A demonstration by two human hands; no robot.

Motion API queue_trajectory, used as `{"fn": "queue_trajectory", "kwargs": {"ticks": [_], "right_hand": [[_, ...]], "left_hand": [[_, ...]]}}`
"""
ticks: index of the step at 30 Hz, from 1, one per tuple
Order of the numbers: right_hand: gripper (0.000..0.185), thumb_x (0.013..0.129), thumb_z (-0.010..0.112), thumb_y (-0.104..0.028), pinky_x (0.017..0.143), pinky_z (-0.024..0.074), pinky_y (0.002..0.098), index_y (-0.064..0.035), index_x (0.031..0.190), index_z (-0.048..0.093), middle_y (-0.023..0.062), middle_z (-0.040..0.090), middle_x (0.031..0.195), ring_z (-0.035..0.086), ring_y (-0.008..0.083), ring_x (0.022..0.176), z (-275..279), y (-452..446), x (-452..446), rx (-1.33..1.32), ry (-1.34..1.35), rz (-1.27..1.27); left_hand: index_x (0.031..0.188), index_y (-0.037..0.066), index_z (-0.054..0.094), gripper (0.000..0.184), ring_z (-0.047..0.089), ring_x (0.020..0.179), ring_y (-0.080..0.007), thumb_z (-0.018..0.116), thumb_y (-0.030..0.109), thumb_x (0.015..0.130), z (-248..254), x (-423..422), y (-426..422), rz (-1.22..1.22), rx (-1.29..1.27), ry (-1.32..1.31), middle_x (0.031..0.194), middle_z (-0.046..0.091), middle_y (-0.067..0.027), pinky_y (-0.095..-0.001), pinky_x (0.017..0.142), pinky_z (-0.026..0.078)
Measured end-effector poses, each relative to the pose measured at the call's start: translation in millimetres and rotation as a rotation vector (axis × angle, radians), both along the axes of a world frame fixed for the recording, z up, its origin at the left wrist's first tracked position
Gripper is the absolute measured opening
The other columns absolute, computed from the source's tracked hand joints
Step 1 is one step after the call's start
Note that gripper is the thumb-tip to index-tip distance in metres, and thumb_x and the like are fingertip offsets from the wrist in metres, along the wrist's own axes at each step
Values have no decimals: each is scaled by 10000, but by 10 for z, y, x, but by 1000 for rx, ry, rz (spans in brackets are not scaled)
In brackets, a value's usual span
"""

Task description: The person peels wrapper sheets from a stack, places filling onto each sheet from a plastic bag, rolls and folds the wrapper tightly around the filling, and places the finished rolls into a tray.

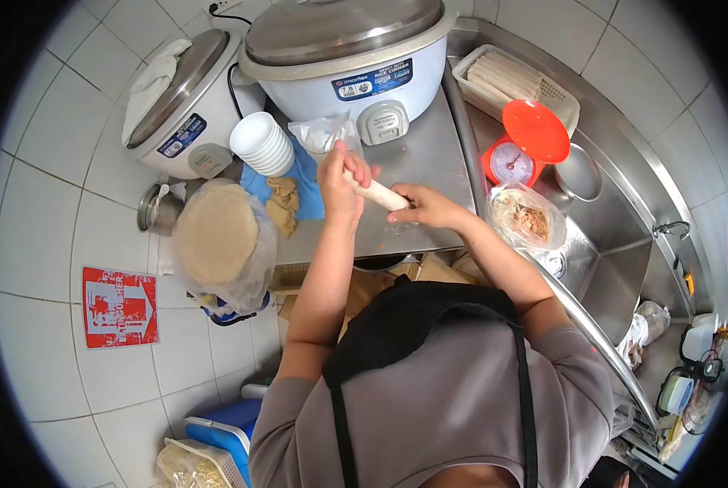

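A pale rolled wrapper (378, 193) is held between both hands above the steel table (412, 167). My left hand (341, 180) has its fingers closed on the roll's left end. At the other end, my right hand (422, 206) pinches the roll between thumb and fingers. Just behind my left hand lies a clear plastic bag (325, 134). A stack of round flat wrappers (216, 233) in plastic stands at the left. To the right, an open bag of shredded filling (530, 220) sits near the red scale (512, 163).
Two large rice cookers (343, 81) (191, 122) stand at the back. White cups (260, 142) and a tan cloth (282, 206) rest on blue material. A white basket (514, 81) holds finished-looking rolls (506, 75). The sink's metal rail (579, 313) runs along the right.
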State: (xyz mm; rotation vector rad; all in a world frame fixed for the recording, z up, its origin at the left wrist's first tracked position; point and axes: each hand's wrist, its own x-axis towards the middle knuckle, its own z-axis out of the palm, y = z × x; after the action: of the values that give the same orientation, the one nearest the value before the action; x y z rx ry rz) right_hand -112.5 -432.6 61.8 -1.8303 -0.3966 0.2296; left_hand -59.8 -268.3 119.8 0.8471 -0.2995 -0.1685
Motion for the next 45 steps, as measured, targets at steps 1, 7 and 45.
{"fn": "queue_trajectory", "kwargs": {"ticks": [1,7,45], "right_hand": [[362,784,689,-217,704,434,331,-10,1046,547,94,607,871,565,194,788,1,-52,-21,-70,-10,-49],[390,708,701,-179,805,425,404,-46,1048,565,128,581,1065,542,283,978,-378,-346,-87,-776,-334,-258],[196,710,710,-117,705,430,331,-71,894,664,68,603,826,544,234,767,846,-430,-257,-267,-881,-423]], "left_hand": [[807,47,516,277,519,687,-177,461,292,924,-119,5,-6,41,-58,25,712,516,-84,-336,707,437],[1143,-15,490,389,506,1091,-281,464,300,916,-1077,-176,157,259,600,-216,1102,564,-147,-444,1013,318],[838,37,532,153,546,679,-82,645,7,740,-209,-324,-905,231,487,-410,727,586,-16,-252,573,461]]}}
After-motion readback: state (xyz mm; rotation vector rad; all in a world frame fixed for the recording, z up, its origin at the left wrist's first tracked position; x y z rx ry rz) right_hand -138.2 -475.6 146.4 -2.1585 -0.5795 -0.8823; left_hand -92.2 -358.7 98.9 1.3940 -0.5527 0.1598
